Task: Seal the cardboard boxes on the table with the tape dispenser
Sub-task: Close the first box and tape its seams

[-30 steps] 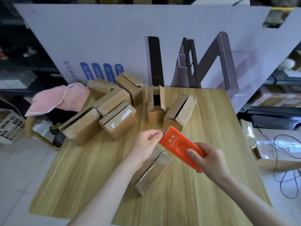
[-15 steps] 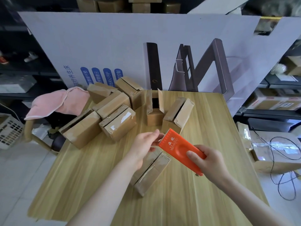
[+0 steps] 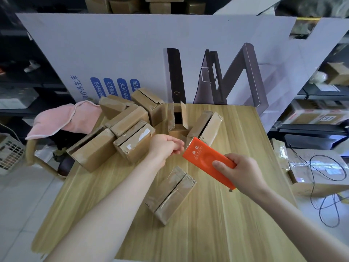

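Left hand [image 3: 166, 146], curled, has left the dispenser [image 3: 205, 159] at its toothed edge; whether it pinches tape is unclear. Right hand [image 3: 243, 173] grips the dispenser above a box [image 3: 170, 193] on the bench [image 3: 236, 214]; sealing likely next.

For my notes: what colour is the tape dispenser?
The tape dispenser is orange; head view.

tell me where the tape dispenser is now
Head view, right of centre: the right hand holds the orange tape dispenser over the table, its toothed end near the left hand.
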